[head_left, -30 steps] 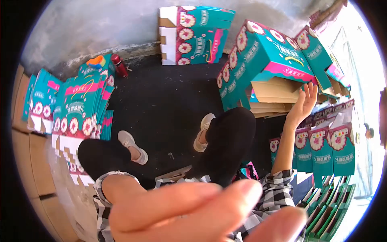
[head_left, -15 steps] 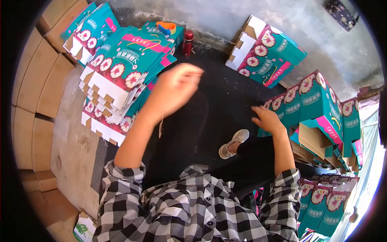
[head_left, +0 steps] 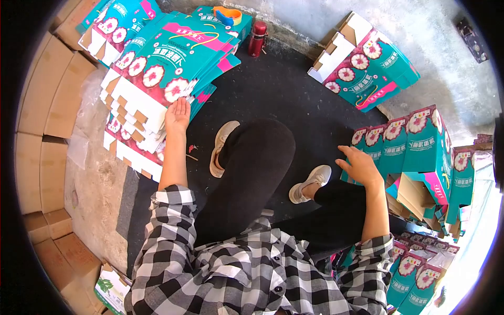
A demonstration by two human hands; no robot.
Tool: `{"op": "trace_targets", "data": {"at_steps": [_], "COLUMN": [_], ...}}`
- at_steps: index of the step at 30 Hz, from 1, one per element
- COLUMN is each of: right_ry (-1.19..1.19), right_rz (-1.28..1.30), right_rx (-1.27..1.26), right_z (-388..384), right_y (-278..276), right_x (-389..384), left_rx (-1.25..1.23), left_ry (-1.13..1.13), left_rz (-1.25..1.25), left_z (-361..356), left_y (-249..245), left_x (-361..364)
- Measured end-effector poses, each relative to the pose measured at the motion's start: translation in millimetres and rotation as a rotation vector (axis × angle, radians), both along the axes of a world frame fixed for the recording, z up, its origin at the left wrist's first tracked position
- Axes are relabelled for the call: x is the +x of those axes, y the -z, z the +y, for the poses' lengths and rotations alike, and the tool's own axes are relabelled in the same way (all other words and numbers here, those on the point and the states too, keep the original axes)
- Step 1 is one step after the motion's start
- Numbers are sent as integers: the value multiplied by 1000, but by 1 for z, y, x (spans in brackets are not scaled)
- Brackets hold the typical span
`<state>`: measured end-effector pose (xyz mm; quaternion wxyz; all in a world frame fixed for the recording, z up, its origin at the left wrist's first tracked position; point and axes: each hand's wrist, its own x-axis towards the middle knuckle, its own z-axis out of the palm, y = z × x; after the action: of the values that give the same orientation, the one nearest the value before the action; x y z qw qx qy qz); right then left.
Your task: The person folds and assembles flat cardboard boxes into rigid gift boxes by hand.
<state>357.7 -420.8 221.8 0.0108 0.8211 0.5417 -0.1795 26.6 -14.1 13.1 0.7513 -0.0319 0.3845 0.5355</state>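
At the right edge of a stack of flattened teal cartons (head_left: 152, 79), my left hand (head_left: 178, 115) is palm up with its fingers stretched out. Its fingertips are at the white flaps near the stack's lower right corner. My right hand (head_left: 358, 164) hangs beside the assembled teal boxes (head_left: 391, 147) on the right, with fingers apart and nothing in it. The cartons carry pink bands, yellow cords and pictures of white-and-red rounds.
Behind the stack are a red bottle (head_left: 258, 39) and an orange and blue tape roll (head_left: 227, 16). More teal cartons (head_left: 367, 68) lean against the wall. Brown boxes (head_left: 31, 89) line the left side. Further teal boxes (head_left: 415, 278) stand at the lower right.
My left hand has moved left and down to the carton stack, its fingers now stretched out. My right hand has shifted slightly right and down. The view has shifted, and both shoes now show.
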Motion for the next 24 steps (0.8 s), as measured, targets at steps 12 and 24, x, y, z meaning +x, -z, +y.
{"op": "trace_targets", "data": {"at_steps": [12,24], "right_ry": [10,29], "right_rz": [10,5], "right_rx": [-13,-54], "right_z": [4,6], "right_y": [4,2], "right_x": [-3,-4], "left_rx": [66,-65], "left_ry": [-52,-51], "left_rz": [-109,-81], "left_z": [11,15], "left_y": [5,6], "left_x": [9,7]}}
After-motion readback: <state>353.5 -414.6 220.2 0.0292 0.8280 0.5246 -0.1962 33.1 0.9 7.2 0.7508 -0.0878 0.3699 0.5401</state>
